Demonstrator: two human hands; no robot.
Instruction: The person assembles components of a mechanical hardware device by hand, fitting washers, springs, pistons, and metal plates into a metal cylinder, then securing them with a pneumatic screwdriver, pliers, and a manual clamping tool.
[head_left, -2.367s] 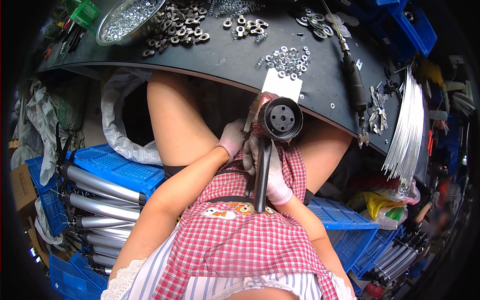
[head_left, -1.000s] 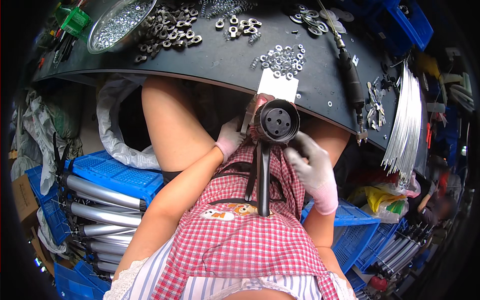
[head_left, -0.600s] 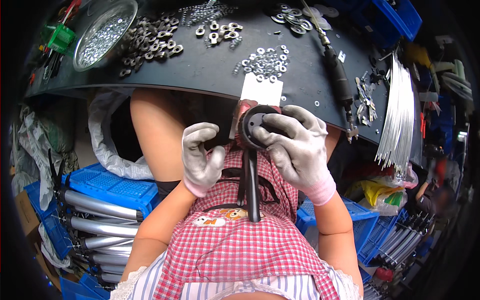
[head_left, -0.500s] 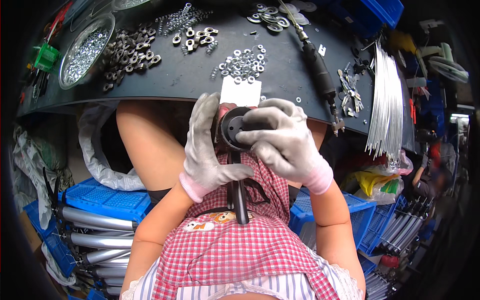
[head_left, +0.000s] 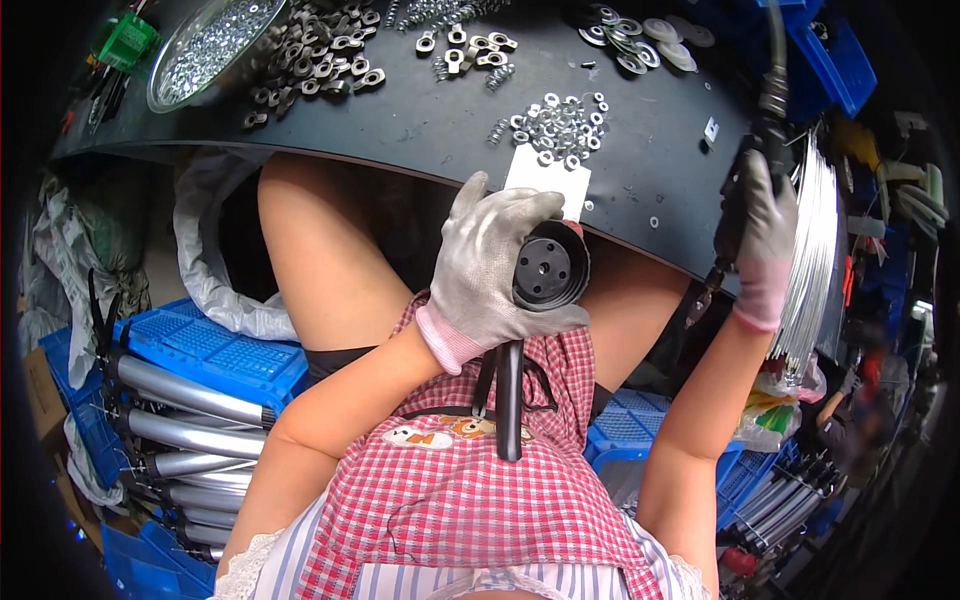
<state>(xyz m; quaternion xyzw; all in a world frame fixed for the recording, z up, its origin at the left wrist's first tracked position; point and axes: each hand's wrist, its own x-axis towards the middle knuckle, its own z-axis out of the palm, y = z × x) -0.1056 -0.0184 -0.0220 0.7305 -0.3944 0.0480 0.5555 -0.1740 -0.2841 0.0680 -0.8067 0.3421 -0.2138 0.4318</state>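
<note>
My left hand (head_left: 485, 260), in a grey glove with a pink cuff, is wrapped around a black round housing (head_left: 541, 272) above my lap. Several small holes surround a central fastener on the housing's face. Below it, a black tube-like handle (head_left: 510, 410) hangs over my checked apron; where the two join is hidden. At the right end of the bench, my gloved right hand (head_left: 768, 225) is closed around a black power screwdriver (head_left: 733, 215). Its bit end points down past the bench's front edge.
On the dark bench (head_left: 420, 130) lie nuts and washers (head_left: 560, 130), springs (head_left: 455, 12), metal lugs (head_left: 320, 55) and discs (head_left: 670, 40). A white card (head_left: 550, 182) is at the front edge. Metal rods (head_left: 812, 260) lie right; blue crates (head_left: 215, 345) and silver tubes (head_left: 185, 390) stand below.
My right hand has left the housing, reached right and taken hold of the screwdriver. My left hand has closed around the housing. The view has shifted, with the bench items now farther up and right.
</note>
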